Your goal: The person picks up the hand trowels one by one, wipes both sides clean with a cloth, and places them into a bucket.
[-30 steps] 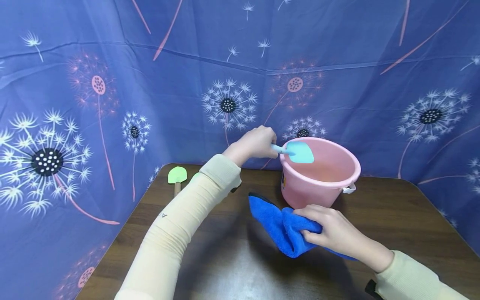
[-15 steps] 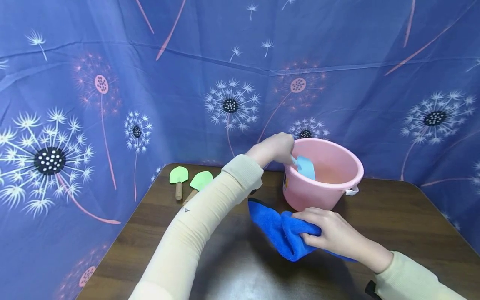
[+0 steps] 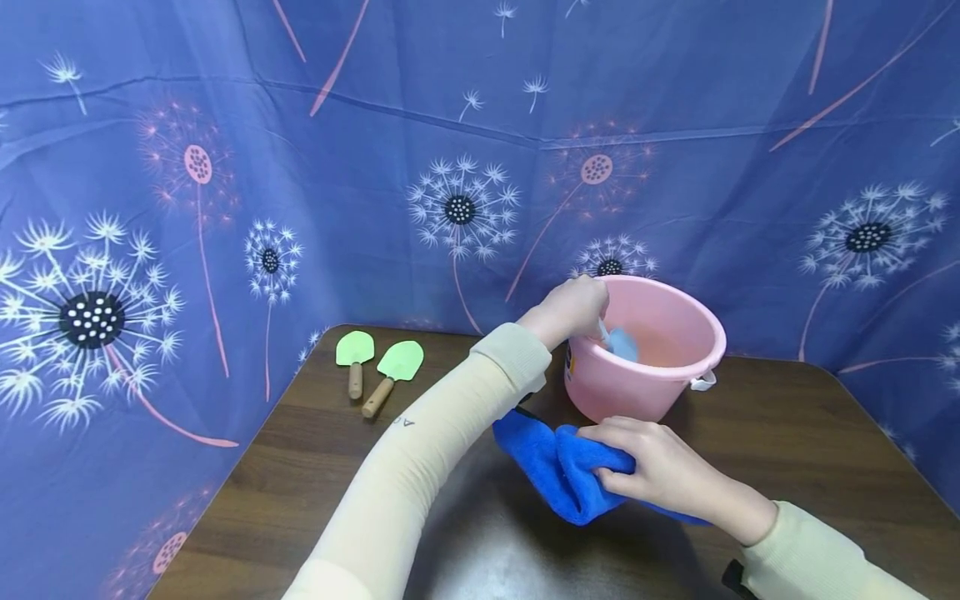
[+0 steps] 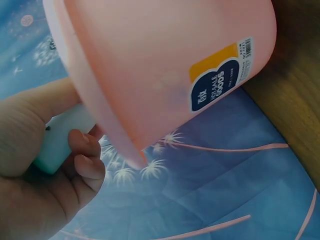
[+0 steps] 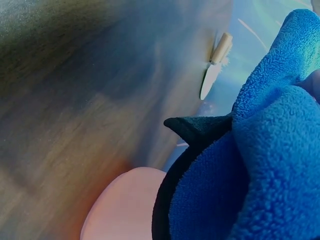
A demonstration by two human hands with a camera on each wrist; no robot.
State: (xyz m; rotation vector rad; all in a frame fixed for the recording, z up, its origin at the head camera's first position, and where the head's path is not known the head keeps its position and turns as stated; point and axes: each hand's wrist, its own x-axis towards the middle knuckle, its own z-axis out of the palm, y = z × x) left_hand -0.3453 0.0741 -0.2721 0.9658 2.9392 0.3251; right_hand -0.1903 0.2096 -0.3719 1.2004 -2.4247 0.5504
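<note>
My left hand [image 3: 573, 308] is at the left rim of a pink bucket [image 3: 618, 392] and grips the handle of a small light-blue shovel [image 3: 624, 344]. Its blade dips inside the bucket. Fingers curl round the pale handle [image 4: 70, 131] in the left wrist view, where the bucket's wall hides the blade. In front of the bucket, my right hand [image 3: 660, 462] holds a bunched blue towel [image 3: 558, 471] between thumb and fingers. Dark edging trims the towel [image 5: 280, 160] in the right wrist view.
Two small shovels with green blades and wooden handles, one upright [image 3: 355, 350] and one slanted [image 3: 402, 360], lie at the table's back left. A blue dandelion-print curtain [image 3: 360, 208] hangs behind the brown wooden table [image 3: 780, 425]. The bucket has a white handle fitting [image 3: 702, 382].
My left hand has moved right and slightly down to the bucket's rim, lowering the light-blue shovel's blade inside. The slanted green shovel has come out from behind my arm. The right hand keeps the towel.
</note>
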